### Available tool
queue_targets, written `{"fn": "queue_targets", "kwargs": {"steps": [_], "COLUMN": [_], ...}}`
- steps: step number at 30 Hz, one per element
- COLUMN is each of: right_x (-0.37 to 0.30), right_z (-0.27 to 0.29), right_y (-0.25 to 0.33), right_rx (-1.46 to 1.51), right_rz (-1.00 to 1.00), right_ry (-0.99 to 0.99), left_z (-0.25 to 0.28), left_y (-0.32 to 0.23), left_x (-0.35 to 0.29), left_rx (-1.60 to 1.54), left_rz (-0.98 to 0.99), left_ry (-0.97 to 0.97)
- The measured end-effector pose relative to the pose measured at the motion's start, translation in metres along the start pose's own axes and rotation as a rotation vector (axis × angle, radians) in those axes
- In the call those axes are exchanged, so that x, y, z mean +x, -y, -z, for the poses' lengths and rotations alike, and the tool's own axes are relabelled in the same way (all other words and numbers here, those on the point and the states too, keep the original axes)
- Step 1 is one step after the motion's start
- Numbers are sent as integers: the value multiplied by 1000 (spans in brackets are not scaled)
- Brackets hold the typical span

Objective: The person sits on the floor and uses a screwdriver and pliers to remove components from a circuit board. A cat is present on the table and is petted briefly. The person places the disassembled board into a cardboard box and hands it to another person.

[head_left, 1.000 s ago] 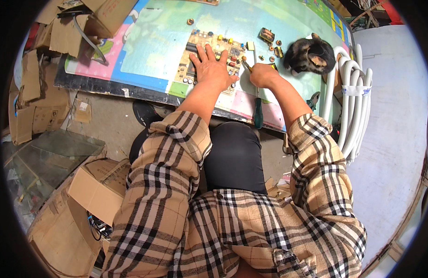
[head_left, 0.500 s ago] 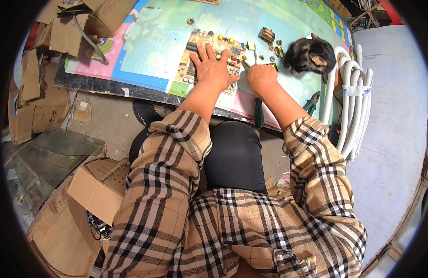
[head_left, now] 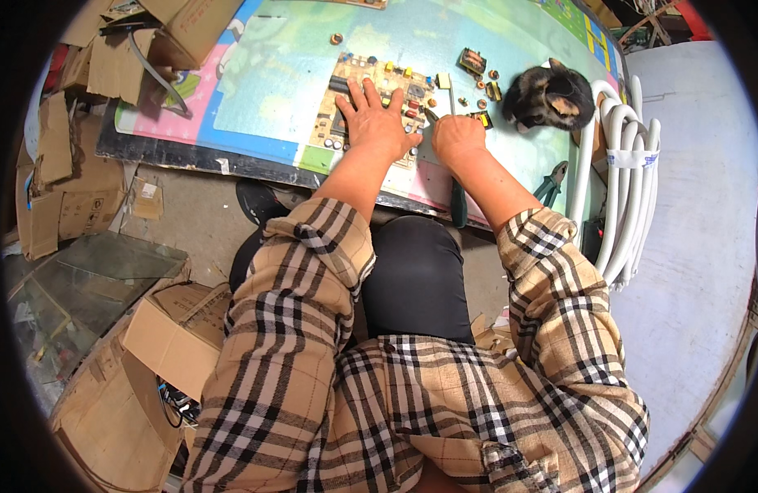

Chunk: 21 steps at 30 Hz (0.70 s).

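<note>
While left hand [head_left: 377, 123] lies spread on 1 circuit board [head_left: 377, 99], right hand [head_left: 454, 138] grips 1 screwdriver [head_left: 450, 103].

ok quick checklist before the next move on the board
1. Left hand flat on the circuit board, pinning it: ok.
2. Right hand gripping a thin tool: ok.
3. Tool tip on a component: cannot tell, too small.
4. Cat away from the work: not ok, it lies close by the right hand.
5. Loose parts off the board, on the mat: ok.
6. Pliers near the right forearm: ok.
</note>
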State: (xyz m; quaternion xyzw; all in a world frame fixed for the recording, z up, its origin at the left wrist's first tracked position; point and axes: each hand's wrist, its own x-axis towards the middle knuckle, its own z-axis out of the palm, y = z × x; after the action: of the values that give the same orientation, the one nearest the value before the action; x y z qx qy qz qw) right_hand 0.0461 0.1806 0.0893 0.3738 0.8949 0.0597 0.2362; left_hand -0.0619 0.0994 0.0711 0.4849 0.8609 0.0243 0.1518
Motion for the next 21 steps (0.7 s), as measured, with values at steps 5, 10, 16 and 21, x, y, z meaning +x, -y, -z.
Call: {"fn": "queue_targets", "kwargs": {"steps": [5, 10, 16, 21], "right_x": [2, 1, 10, 7], "right_z": [8, 13, 4, 4], "right_y": [-4, -4, -5, 4], "right_rx": [-45, -100, 167, 524], "right_rz": [13, -14, -69, -260], "right_ry": [72, 67, 106, 149], "left_z": [-1, -3, -1, -1], "left_y": [1, 1, -1, 3], "left_x": [0, 2, 1, 1], "left_rx": [-1, -7, 7, 12], "left_rz": [3, 3, 4, 22], "left_ry": [0, -5, 2, 20]}}
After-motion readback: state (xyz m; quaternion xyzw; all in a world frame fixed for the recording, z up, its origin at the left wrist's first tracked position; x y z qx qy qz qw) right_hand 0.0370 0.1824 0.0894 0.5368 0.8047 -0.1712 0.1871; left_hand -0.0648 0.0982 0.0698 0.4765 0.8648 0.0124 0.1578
